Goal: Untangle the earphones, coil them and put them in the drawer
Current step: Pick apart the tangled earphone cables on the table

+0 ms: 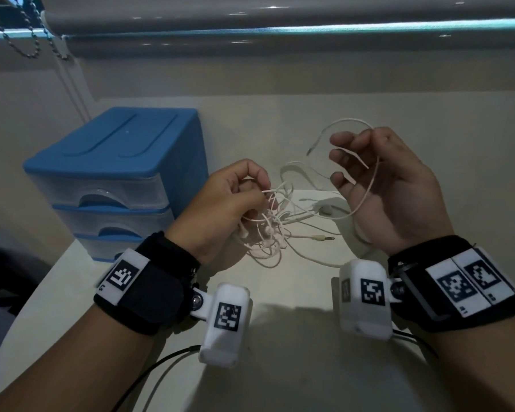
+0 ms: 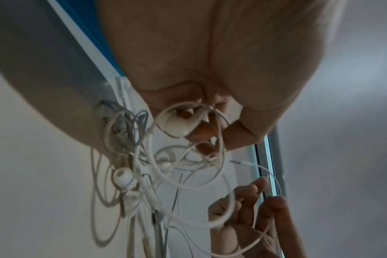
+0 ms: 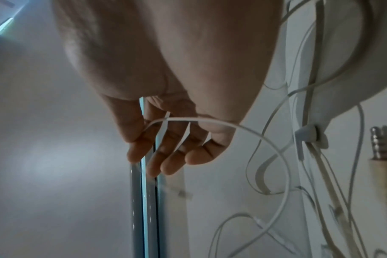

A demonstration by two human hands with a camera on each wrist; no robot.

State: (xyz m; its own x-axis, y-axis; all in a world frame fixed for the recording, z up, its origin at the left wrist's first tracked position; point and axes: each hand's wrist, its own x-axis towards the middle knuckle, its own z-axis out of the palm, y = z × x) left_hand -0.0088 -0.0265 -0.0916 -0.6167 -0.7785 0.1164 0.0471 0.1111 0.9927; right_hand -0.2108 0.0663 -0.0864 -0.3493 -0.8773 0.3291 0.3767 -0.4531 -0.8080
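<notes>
The left hand (image 1: 223, 203) is above the white table (image 1: 280, 337), and its thumb and fingertips (image 2: 207, 148) pinch the tangled white earphones (image 1: 268, 224) at a knot of thin cables. Most of the tangle hangs down from this pinch to the table, with several loops and the white earbuds (image 2: 123, 176) mixed together under the hand. The right hand (image 1: 390, 185) is raised to the right of the tangle, palm turned up and toward the left, with its fingers (image 3: 157, 157) loosely spread and only a little bent. One strand of the cable (image 1: 366, 191) crosses this palm and passes behind the fingers, then makes an arc above them; its free end hangs in the air between the two hands. I cannot tell if the thumb presses the strand. A jack plug (image 1: 324, 238) lies on the table, just right of the tangle and between the wrists. The blue drawer unit (image 1: 116, 173) stands on the table to the left of the left hand, with three clear drawers, all pushed in.
</notes>
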